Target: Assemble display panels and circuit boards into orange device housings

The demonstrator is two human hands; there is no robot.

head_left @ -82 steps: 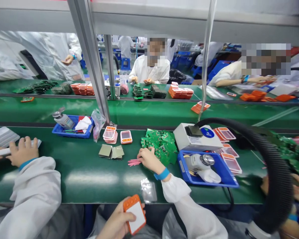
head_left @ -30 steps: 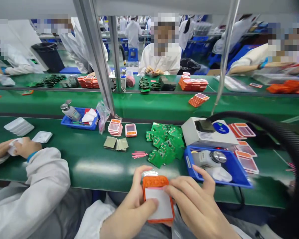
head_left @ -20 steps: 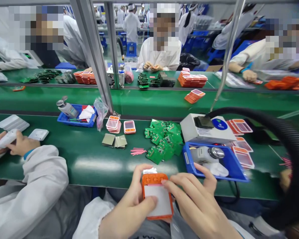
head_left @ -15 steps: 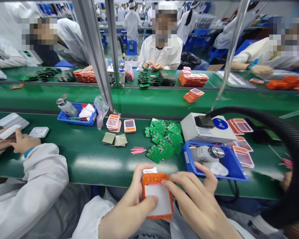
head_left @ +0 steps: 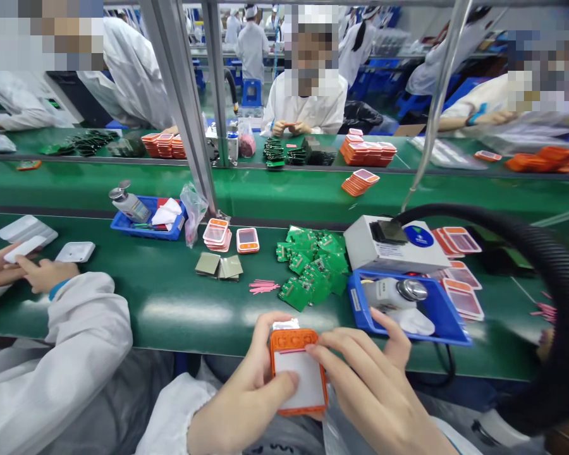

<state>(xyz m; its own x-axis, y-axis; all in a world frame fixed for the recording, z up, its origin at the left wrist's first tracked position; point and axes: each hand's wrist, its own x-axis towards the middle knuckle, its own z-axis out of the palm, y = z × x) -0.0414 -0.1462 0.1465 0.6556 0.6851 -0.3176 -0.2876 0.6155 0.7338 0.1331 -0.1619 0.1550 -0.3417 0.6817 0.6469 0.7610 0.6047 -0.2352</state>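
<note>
My left hand [head_left: 246, 395] holds an orange-framed device with a white face [head_left: 298, 373] just below the near edge of the green bench [head_left: 171, 309]. Its thumb lies on the lower left of the white face. My right hand [head_left: 374, 385] rests its fingertips on the device's upper right, where a thin pink strip lies across the face under the orange top. A small clear bag [head_left: 285, 324] lies on the bench right behind the device.
Green circuit boards [head_left: 313, 265], pink strips [head_left: 263, 287], metal plates [head_left: 220, 265] and stacked orange devices [head_left: 217, 232] lie ahead. A blue tray [head_left: 448, 322] with a dispenser and a white box [head_left: 393, 246] stand right, a black hose [head_left: 550, 265] arcing over. A co-worker's sleeve [head_left: 66, 354] is left; others work opposite.
My right hand left the circuit boards and came to the device, which my left hand raised to the bench edge. A pink strip now shows across the device's top.
</note>
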